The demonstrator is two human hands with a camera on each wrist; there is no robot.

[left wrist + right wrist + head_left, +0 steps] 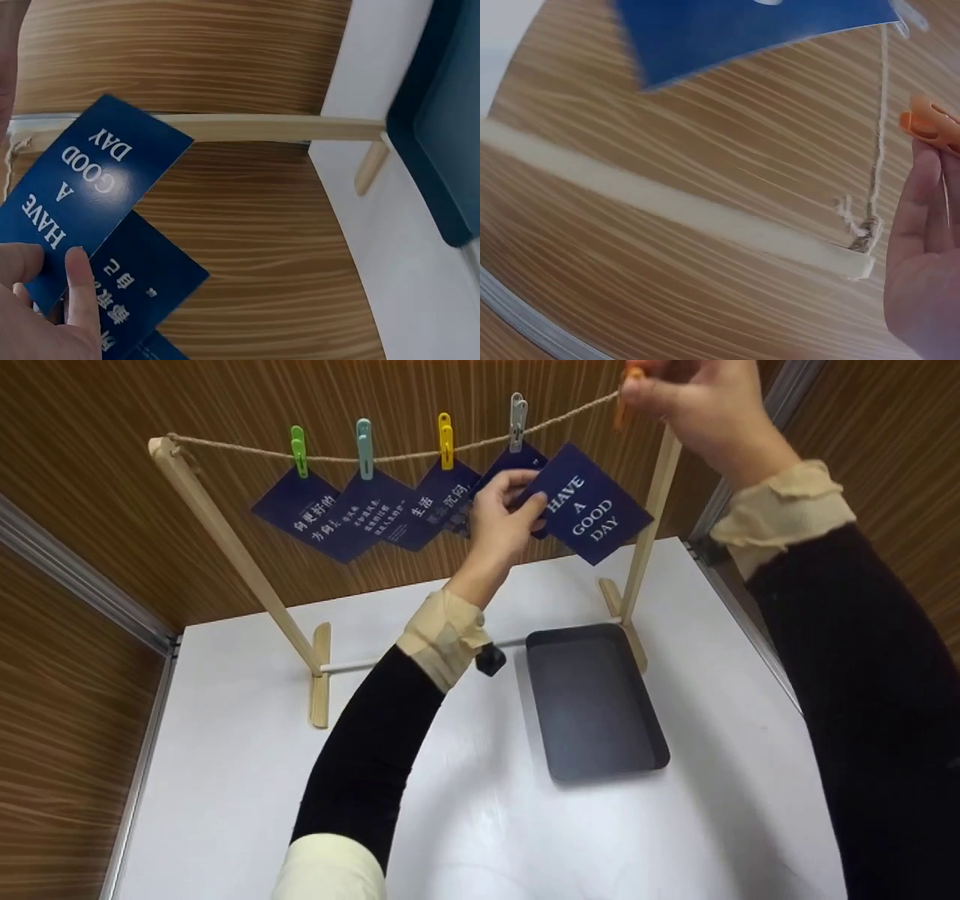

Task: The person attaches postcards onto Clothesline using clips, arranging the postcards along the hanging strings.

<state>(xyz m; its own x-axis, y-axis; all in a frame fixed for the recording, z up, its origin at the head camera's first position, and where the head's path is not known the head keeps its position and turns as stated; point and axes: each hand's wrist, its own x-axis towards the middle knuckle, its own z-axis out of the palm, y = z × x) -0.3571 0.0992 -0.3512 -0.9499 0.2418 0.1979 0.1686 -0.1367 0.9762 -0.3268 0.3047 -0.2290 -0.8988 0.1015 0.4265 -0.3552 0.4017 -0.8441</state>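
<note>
A dark blue card [596, 506] printed "HAVE A GOOD DAY" is pinched by its left corner between the thumb and fingers of my left hand [502, 521]. High at the right, my right hand [701, 409] holds an orange clothespin [934, 126] close to the twine [574, 414]. Behind my left hand, a grey-white clothespin [517, 421] keeps another blue card [124, 289] on the twine. Further left, yellow [446, 441], light blue [364, 448] and green clothespins [299, 451] each grip a blue card with white Chinese text.
The twine is tied between two wooden posts, the left post [232, 551] and the right post [651, 517], standing on a white table [247, 780]. Under the cards lies a dark grey tray [600, 705]. Wood-grain panels [60, 682] rise around the table.
</note>
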